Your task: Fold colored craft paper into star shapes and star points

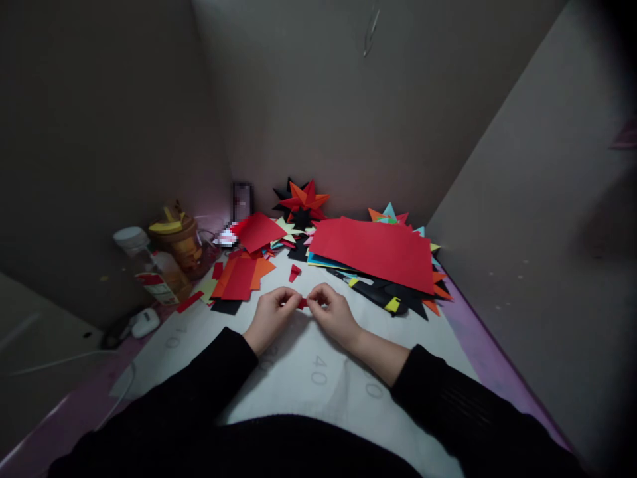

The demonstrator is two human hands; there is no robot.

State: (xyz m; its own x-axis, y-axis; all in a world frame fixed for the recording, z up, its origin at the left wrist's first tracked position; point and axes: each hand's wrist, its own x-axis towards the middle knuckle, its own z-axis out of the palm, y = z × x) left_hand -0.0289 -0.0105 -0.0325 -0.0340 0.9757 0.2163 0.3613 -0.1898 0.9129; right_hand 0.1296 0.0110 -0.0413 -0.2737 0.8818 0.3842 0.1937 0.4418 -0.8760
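Note:
Between my two hands, low over the white sheet, is a small red paper piece (302, 303). My left hand (275, 315) pinches its left end and my right hand (332, 312) pinches its right end, with the fingertips close together. Just beyond them lies another small folded red piece (295, 273). Red and orange paper pieces (239, 279) are stacked to the left of my left hand. A large stack of red sheets (373, 252) lies beyond my right hand, with a black and yellow cutter (375, 294) at its near edge.
Folded paper stars (304, 199) stand against the back wall, with more at the right (389, 214). A bottle (154, 265), a brown cup (179, 242) and a white earphone case (144, 322) are at the left. The white sheet (298, 392) covers the purple table (478, 332).

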